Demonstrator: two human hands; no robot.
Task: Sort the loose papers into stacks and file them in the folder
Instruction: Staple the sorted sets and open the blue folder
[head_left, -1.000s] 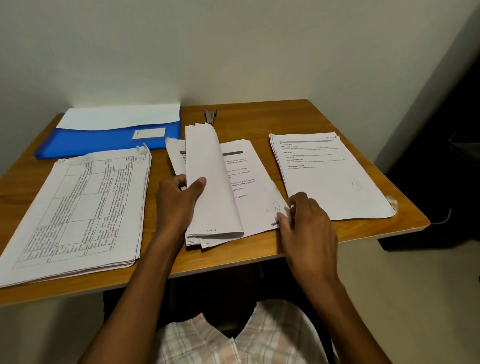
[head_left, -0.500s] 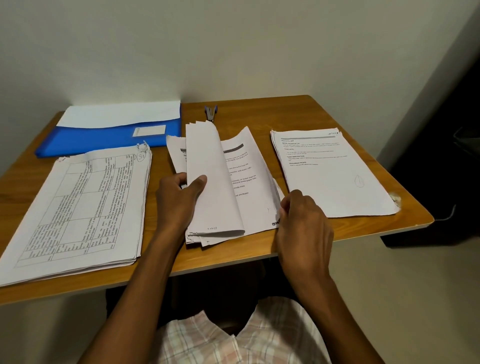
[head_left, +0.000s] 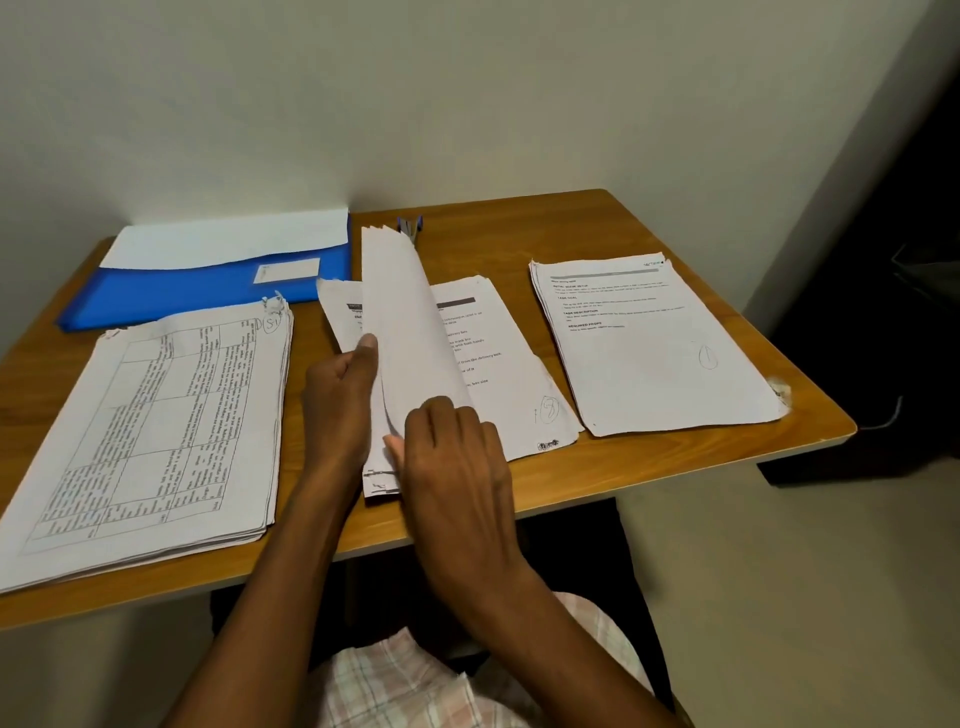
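Three paper stacks lie on the wooden table (head_left: 623, 228). A thick stack with a printed grid (head_left: 150, 431) is on the left, a middle stack (head_left: 498, 374) sits in front of me, and a thin stack (head_left: 654, 343) lies on the right. Several sheets of the middle stack (head_left: 400, 322) stand folded upward. My left hand (head_left: 337, 405) holds these raised sheets, thumb on their front. My right hand (head_left: 457, 467) has moved onto them, fingers curled at their lower edge. A blue folder (head_left: 208, 291) with a white sheet on top lies at the back left.
A small stapler (head_left: 410, 226) sits at the back of the table, partly hidden behind the raised sheets. The wall runs close behind the table. The right stack reaches the table's right edge, beyond which lies bare floor.
My right hand has left the middle stack's right corner and moved left onto the raised sheets. The page it had lifted now lies flat. My left hand kept its hold.
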